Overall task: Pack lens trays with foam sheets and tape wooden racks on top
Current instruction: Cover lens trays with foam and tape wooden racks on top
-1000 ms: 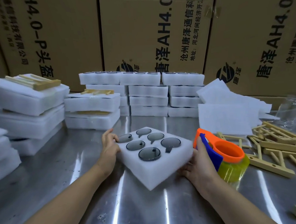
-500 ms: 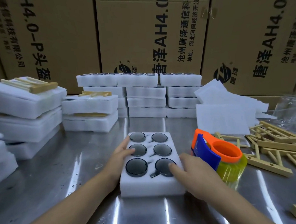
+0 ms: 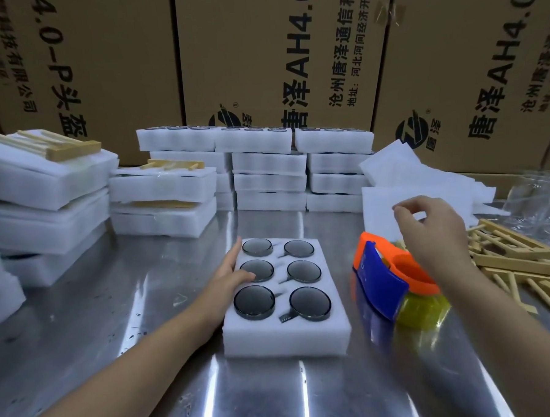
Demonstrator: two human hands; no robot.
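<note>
"Lens tray (image 3: 287,338) in the middle of the steel table (image 3: 113,312); is that the one in hand?"

"Yes; six dark lenses (image 3: 254,302) in its pockets, no sheet over them yet. Start big, though: the cartons (image 3: 275,49) behind read 唐泽 AH4.0, one 4.0-P头盔, with 沧州唐泽通信 in smaller print."

"And the white stacks?"

"Foam trays (image 3: 268,162) at the back, waiting I'd say; the packed stacks (image 3: 162,187) at left carry wooden racks (image 3: 172,165), so I judge those finished. Foam sheets (image 3: 378,203) lie to the right, the tape dispenser (image 3: 379,285) just beside the tray, loose racks (image 3: 521,259) further right; all near the working hand."

"The hands?"

"Left hand (image 3: 231,274) lies flat, fingers straight, on the tray's left edge, steadying it; right hand (image 3: 437,235) hangs over the sheets, thumb and forefinger drawn close; whether they pinch a sheet I cannot tell."
</note>
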